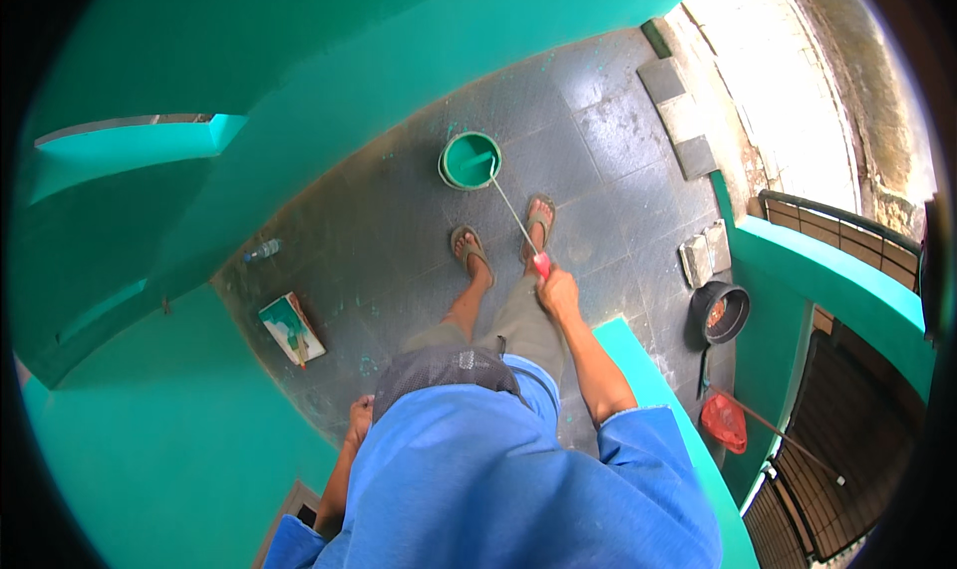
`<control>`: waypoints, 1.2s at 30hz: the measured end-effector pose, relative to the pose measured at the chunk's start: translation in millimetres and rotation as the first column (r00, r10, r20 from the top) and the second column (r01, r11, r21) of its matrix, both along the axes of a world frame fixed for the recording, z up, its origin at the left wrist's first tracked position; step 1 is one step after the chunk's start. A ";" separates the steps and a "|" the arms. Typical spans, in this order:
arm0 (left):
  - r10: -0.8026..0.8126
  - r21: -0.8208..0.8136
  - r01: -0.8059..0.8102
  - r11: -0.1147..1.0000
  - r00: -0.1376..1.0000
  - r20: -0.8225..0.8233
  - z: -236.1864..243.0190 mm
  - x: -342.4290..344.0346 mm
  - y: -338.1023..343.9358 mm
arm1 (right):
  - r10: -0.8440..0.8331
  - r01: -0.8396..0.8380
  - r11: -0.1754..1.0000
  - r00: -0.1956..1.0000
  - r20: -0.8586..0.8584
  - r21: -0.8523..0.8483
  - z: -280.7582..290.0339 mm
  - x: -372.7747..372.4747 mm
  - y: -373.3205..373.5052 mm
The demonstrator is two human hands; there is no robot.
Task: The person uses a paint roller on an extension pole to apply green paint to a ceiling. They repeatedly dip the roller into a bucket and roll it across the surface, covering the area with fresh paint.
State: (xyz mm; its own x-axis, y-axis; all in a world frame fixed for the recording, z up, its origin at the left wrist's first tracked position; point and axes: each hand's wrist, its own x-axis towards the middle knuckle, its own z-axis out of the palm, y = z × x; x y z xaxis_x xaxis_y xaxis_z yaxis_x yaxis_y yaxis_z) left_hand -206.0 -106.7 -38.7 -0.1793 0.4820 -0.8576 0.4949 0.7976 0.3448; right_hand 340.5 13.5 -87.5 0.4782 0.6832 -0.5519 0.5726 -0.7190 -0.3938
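Note:
My right hand (560,294) is closed round the red handle of a paint roller (513,210). The roller's long thin frame reaches away from me to a bucket (443,170) of green paint on the floor. Its paint-covered sleeve lies inside the bucket, against the far right part of the rim. Beside my waist hangs my left hand (360,413), close to the dark waist bag (449,368); its fingers are partly hidden and too small to read. My sandalled feet stand just on the near side of the bucket.
Green walls (329,81) border the grey tiled floor (399,240), which has paint spatters. At left lie a plastic bottle (263,251) and a paint-stained box (289,332) with a brush. Right: blocks (705,254), a black bucket (733,315), a red plastic bag (725,424) and a low green wall (638,370).

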 end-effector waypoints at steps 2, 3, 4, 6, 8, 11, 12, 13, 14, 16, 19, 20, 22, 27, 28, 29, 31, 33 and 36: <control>-0.136 -0.003 0.136 0.991 0.989 -0.066 14.1 16.6 16.2 | 0.030 -0.030 0.999 1.000 0.005 -0.016 7.4 7.4 -21.3; -0.201 -0.008 0.201 0.980 0.973 -0.116 18.3 19.5 18.7 | 0.020 -0.020 0.999 1.000 -0.018 -0.040 14.1 10.2 -32.5; -0.261 -0.005 0.264 0.965 0.951 -0.166 21.3 25.1 25.8 | 0.020 -0.021 1.000 0.999 -0.028 -0.020 16.8 14.9 -42.7; -0.346 0.146 0.371 0.917 0.923 -0.167 37.0 43.7 43.0 | 0.025 -0.024 1.000 0.999 -0.040 0.017 26.9 21.4 -68.6; -0.403 0.064 0.416 0.907 0.902 -0.158 32.7 48.1 54.3 | 0.020 -0.016 0.998 0.999 -0.051 0.065 52.7 25.8 -85.4; -0.390 0.130 0.414 0.901 0.904 -0.176 36.6 63.0 84.1 | -0.006 0.015 0.983 0.999 -0.051 0.182 99.4 28.9 -99.4; -0.355 0.107 0.373 0.922 0.922 -0.157 49.4 77.4 97.5 | -0.010 0.021 0.968 0.999 -0.046 0.250 108.8 30.5 -103.0; -0.317 0.080 0.330 0.941 0.939 -0.136 54.9 88.8 108.7 | -0.032 0.045 0.950 0.998 -0.047 0.308 122.9 31.7 -101.7; -0.315 0.094 0.330 0.939 0.938 -0.145 50.0 90.3 117.8 | -0.050 0.066 0.929 0.997 -0.051 0.364 138.4 31.7 -98.6; -0.309 0.118 0.329 0.937 0.937 -0.164 39.5 93.0 131.7 | -0.091 0.107 0.879 0.994 -0.057 0.464 159.0 33.5 -90.2; -0.243 0.192 0.269 0.944 0.958 -0.149 43.1 114.1 156.0 | -0.154 0.154 0.786 0.987 -0.052 0.599 200.8 39.7 -58.9; -0.233 0.191 0.253 0.948 0.965 -0.121 41.8 119.1 165.3 | -0.161 0.162 0.748 0.985 -0.062 0.644 208.4 44.5 -48.1; -0.251 0.194 0.274 0.942 0.958 -0.138 31.9 123.7 178.7 | -0.156 0.169 0.665 0.984 -0.086 0.728 222.1 56.1 -23.6; -0.169 0.265 0.203 0.943 0.975 -0.145 -2.7 121.1 184.6 | -0.112 0.064 0.443 0.994 -0.016 0.894 240.8 86.0 61.0; -0.142 0.266 0.177 0.948 0.979 -0.145 13.2 137.3 187.5 | -0.117 0.061 0.414 0.993 -0.014 0.908 246.6 93.3 77.1; -0.112 0.268 0.148 0.952 0.983 -0.145 26.1 151.9 190.1 | -0.109 0.080 0.401 0.993 -0.039 0.913 257.2 98.8 91.3; -0.095 0.258 0.139 0.956 0.980 -0.174 35.4 162.9 187.4 | -0.086 0.069 0.347 0.995 -0.042 0.935 265.2 106.7 116.8; -0.093 0.239 0.140 0.961 0.976 -0.198 50.9 177.8 186.6 | -0.056 0.068 0.310 0.997 -0.054 0.948 270.9 111.3 139.6; -0.013 0.236 0.046 0.971 0.990 -0.138 68.9 202.2 177.6 | -0.011 0.081 0.326 0.997 -0.082 0.942 277.4 111.5 162.9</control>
State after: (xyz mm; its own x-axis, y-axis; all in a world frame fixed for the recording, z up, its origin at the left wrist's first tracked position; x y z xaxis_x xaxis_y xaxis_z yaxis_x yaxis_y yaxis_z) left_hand -3.8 70.8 30.2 -0.2673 0.6763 -0.6864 0.5717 0.6847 0.4520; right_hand 451.9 176.4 189.9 0.5229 0.7391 0.4246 0.5055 0.1322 -0.8526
